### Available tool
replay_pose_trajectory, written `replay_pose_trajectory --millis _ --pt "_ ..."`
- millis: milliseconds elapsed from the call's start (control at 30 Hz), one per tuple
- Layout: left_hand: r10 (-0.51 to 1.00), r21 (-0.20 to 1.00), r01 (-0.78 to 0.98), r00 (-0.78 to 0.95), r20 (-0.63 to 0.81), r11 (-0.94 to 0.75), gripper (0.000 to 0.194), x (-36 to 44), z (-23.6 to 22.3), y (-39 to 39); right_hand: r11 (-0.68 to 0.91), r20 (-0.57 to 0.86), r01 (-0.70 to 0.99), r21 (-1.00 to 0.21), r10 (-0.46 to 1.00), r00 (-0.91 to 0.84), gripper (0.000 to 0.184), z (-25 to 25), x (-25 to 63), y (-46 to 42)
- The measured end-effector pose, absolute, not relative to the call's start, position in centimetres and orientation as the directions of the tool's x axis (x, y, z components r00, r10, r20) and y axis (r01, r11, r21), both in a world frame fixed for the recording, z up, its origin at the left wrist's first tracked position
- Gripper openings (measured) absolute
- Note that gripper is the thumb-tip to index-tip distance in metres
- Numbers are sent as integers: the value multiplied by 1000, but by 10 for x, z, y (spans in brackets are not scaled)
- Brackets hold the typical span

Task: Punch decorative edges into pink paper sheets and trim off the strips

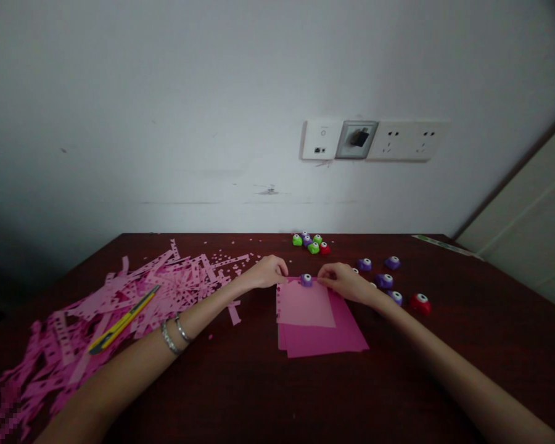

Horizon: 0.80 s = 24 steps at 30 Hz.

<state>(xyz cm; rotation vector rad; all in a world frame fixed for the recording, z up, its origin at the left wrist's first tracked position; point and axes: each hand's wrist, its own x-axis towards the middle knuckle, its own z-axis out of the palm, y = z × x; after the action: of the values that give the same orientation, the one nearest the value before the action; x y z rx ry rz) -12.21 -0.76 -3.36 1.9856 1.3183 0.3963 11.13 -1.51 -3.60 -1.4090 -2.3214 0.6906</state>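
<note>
A light pink paper sheet (308,306) lies over darker pink sheets (326,342) in front of me. Small punched notches run down its left edge. At its far edge sits a purple craft punch (306,280) with a white button. My left hand (269,271) pinches the sheet's far left corner. On the other side of the punch, my right hand (342,280) has its thumb and fingers closed on the far right part of the sheet. Part of each hand's fingertips is hidden.
Pink paper scraps (176,287) are heaped at the left, with a yellow utility knife (124,319) on top. Several green, purple and red punches (313,248) cluster near the wall. More purple punches (385,281) and a red punch (420,303) stand beyond my right forearm.
</note>
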Motion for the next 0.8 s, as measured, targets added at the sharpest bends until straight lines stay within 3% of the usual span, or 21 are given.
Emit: replay_pose_trajectory --millis 233,433,567,800 --pt "888 679 685 447 -106 -263 24 -126 -35 -5 384 42 728 -568 897 -441 16 -36 111 -15" --pt "934 558 766 354 46 -318 32 -130 -25 -4 370 113 731 -573 919 -377 28 -23 115 -13" --pt "918 610 725 397 12 -321 40 -123 -12 -1 259 -49 695 -671 919 -391 42 -17 112 -8" --pt "815 733 650 525 -244 -200 50 -102 -1 9 176 -304 690 -702 802 -514 56 -15 100 3"
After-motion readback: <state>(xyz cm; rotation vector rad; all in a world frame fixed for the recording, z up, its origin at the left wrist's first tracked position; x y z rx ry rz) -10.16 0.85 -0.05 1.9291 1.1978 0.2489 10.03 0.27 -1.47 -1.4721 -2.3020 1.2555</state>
